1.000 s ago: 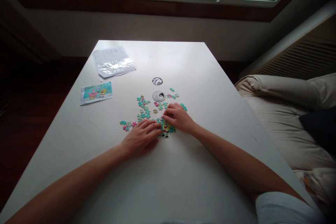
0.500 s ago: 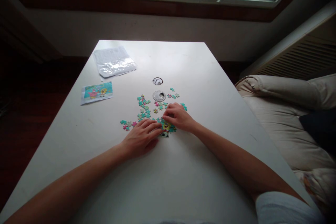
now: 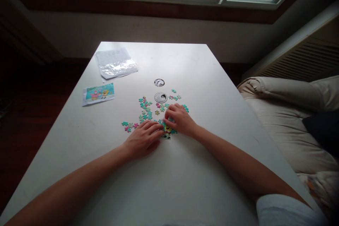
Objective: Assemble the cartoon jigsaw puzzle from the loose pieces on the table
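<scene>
On the white table (image 3: pixel 185 183) lies a small joined patch of jigsaw puzzle (image 3: pixel 167 131) with a yellow cartoon figure on it. My left hand (image 3: pixel 143 138) rests palm down on the table, its fingers stretched flat to the patch's left edge. My right hand (image 3: pixel 179 118) sits over the patch's upper right, fingers curled and pinched together at the patch; what they pinch is hidden. Loose teal, pink and yellow puzzle pieces (image 3: pixel 145 107) are scattered just beyond both hands.
A printed puzzle picture card (image 3: pixel 98 93) lies at the left. Farther back is a clear plastic bag on papers (image 3: pixel 115 63). Two round holes (image 3: pixel 160 96) are set in the tabletop. A beige cushioned seat (image 3: pixel 291 120) stands to the right, with windows beyond.
Both hands stay in place at the puzzle patch. My right hand's fingers have curled in slightly toward the patch.
</scene>
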The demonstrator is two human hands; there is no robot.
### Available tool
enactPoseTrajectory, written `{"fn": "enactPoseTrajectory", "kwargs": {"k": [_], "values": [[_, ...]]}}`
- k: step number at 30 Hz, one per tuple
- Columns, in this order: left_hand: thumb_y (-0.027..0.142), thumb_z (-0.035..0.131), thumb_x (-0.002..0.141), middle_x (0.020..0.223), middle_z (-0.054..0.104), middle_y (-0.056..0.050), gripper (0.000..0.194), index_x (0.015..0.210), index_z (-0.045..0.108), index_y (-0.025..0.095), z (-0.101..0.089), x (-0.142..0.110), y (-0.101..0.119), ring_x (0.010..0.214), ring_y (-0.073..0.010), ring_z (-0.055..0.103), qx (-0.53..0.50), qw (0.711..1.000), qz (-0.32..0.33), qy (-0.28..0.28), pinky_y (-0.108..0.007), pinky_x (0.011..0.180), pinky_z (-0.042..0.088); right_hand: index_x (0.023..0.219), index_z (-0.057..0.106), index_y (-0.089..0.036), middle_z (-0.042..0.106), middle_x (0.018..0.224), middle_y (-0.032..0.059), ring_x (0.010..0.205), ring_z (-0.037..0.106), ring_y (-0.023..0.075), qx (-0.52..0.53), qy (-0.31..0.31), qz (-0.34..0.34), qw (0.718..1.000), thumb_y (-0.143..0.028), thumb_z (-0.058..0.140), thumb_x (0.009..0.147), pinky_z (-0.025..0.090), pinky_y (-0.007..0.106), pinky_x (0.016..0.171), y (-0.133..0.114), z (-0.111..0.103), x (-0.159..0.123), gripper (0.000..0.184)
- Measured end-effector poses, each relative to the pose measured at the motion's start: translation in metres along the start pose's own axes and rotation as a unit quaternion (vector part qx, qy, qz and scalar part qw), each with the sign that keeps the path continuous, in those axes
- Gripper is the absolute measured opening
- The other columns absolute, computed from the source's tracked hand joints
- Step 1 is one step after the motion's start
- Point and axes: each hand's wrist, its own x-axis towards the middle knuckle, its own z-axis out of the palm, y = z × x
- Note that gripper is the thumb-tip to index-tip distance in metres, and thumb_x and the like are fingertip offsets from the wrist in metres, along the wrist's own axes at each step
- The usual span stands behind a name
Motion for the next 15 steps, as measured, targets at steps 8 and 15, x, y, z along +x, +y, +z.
{"fn": "enactPoseTrajectory", "kwargs": {"k": [8,15], "values": [[0.023,0.05,0.098,0.137,0.06,-0.009,0.032,0.129,0.058,0.022,0.001,0.0005,-0.0003,0.128,-0.0265,0.052,0.004,1.0,0.005,0.002,-0.05,0.115,0.037,0.095,0.065,-0.023,0.064,0.099,0.0053,0.097,0.051,0.0224,-0.021,-0.004,-0.024,0.999,-0.03,0.064,0.094,0.036,0.038,0.089,-0.0007,-0.0002,-0.0008,0.006],[0.025,0.049,0.099,0.136,0.06,-0.009,0.031,0.128,0.058,0.022,-0.0005,0.0001,0.0,0.129,-0.0276,0.051,0.014,1.0,-0.005,0.002,-0.049,0.114,0.038,0.092,0.067,-0.022,0.068,0.097,0.0062,0.095,0.055,0.0226,-0.044,0.014,-0.068,0.997,-0.031,0.062,0.096,0.038,0.039,0.088,0.0014,-0.0004,-0.0006,0.011]]}}
